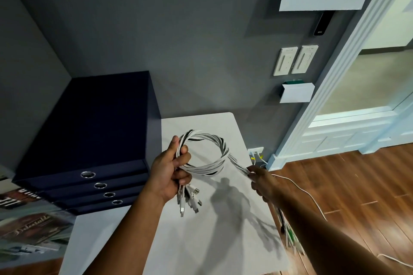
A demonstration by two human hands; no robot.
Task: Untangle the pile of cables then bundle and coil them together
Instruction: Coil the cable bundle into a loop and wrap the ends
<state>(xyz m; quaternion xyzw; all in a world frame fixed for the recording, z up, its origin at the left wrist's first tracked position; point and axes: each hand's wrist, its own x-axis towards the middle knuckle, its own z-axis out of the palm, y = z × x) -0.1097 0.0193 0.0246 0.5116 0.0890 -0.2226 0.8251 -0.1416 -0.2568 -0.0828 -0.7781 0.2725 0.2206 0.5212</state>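
Above worktop (223, 219), L grip (171, 175) clamps cable bundle (205, 152) at loop crossing; R grip (261, 182) holds tail. Limp, light, springy.

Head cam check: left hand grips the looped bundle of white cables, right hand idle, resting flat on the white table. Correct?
Not quite. The left hand does grip the looped bundle of white cables, but the right hand is not idle on the white table: it grips the bundle's tail, which runs straight off the loop above the table. The head view shows this.
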